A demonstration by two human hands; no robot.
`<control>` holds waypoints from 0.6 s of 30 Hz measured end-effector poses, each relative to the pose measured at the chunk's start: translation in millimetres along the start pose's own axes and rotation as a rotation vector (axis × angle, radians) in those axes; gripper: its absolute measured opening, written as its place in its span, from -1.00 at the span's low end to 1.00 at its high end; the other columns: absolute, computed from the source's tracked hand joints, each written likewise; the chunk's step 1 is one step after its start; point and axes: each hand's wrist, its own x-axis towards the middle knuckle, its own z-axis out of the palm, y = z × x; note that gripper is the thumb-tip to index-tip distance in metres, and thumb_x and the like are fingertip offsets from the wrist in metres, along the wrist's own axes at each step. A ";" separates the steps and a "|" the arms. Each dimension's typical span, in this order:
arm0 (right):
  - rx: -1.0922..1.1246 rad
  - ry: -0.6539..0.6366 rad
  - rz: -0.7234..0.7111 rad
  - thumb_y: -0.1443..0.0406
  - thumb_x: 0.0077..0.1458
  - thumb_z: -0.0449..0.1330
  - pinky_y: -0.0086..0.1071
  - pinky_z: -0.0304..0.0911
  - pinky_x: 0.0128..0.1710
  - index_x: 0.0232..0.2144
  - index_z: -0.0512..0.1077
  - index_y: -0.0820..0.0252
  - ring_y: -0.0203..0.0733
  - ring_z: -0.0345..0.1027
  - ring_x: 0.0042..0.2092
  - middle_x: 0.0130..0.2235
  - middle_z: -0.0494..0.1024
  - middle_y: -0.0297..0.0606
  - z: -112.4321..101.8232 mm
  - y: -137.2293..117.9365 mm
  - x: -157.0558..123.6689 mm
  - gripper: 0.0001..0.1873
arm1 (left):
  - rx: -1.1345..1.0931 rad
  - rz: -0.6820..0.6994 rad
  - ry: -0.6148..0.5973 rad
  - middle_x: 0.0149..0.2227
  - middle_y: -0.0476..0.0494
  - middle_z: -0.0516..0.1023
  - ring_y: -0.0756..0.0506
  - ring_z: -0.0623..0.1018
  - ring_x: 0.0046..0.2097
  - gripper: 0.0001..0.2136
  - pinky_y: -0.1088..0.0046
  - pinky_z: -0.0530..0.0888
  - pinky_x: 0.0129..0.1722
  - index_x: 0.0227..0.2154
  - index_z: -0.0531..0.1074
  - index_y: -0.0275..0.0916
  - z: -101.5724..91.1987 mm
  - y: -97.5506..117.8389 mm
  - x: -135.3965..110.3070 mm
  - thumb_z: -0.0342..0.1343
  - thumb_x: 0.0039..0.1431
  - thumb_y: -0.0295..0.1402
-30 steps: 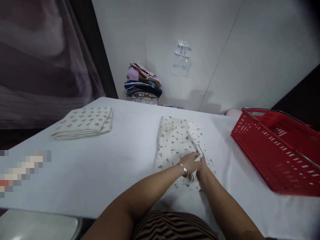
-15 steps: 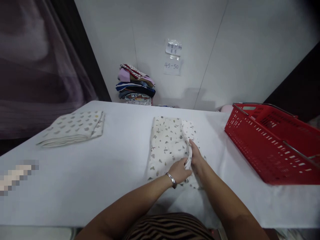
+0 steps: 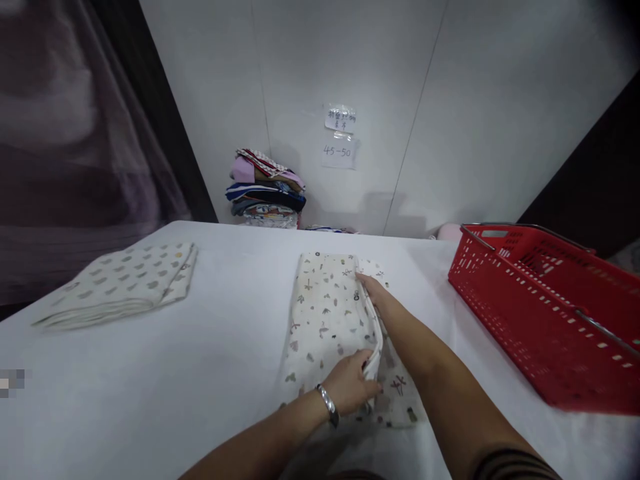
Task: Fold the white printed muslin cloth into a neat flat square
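Observation:
A white cloth with small grey, green and brown prints [image 3: 323,313] lies folded in front of me, its right edge lifted in a loose fold. Near the close end of that edge, my left hand [image 3: 350,381], with a silver bracelet at the wrist, pinches the layers between thumb and fingers. Farther up the same edge, my right hand [image 3: 374,291] grips the fold, its fingertips partly hidden by the fabric. A lower layer of the cloth shows to the right, beneath my right forearm.
A folded cloth with grey prints [image 3: 123,277] lies at the left of the white table [image 3: 225,373]. A red plastic basket [image 3: 520,320] stands at the right. Behind are a stack of folded fabrics [image 3: 267,190] and a wall with paper labels [image 3: 339,152].
My right hand has slid away from me along the cloth's edge, and my left hand has come nearer to me, so they are farther apart. The view has tilted up slightly.

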 end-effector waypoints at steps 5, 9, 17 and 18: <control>-0.095 0.048 0.001 0.26 0.10 0.10 -0.21 0.40 -0.31 -0.17 0.40 0.32 -0.09 0.47 -0.36 -0.40 0.56 -0.14 -3.4 -19.3 43.2 -0.72 | 0.027 0.011 -0.078 -0.29 -0.01 0.52 -0.05 0.42 -0.28 -0.66 0.50 0.32 -0.31 -0.21 0.42 -0.19 -0.4 -2.6 11.8 0.05 -0.14 -0.36; -0.182 0.173 -0.054 0.31 0.03 0.16 -0.28 0.39 -0.38 -0.19 0.40 0.27 -0.14 0.45 -0.39 -0.42 0.55 -0.21 -0.5 -30.1 69.8 -0.74 | 0.040 -0.071 -0.129 -0.20 -0.11 0.54 -0.13 0.47 -0.21 -0.58 0.42 0.35 -0.27 -0.15 0.43 -0.18 0.6 -4.2 19.1 0.10 -0.20 -0.33; -0.354 0.442 -0.268 0.36 -0.05 0.20 -0.41 0.30 -0.35 -0.27 0.45 0.29 -0.30 0.40 -0.40 -0.37 0.54 -0.31 -47.0 -44.1 70.9 -0.78 | 0.067 -0.014 -0.246 -0.11 -0.22 0.54 -0.23 0.50 -0.10 -0.54 0.32 0.39 -0.14 -0.12 0.44 -0.19 16.2 30.7 48.8 0.11 -0.21 -0.31; -0.377 0.469 -0.262 0.38 -0.09 0.20 -0.42 0.29 -0.37 -0.31 0.46 0.29 -0.28 0.40 -0.40 -0.40 0.54 -0.30 -56.1 -43.9 67.7 -0.79 | 0.086 -0.021 -0.273 -0.10 -0.23 0.53 -0.24 0.50 -0.10 -0.54 0.31 0.40 -0.14 -0.12 0.44 -0.19 23.0 33.5 55.7 0.12 -0.21 -0.31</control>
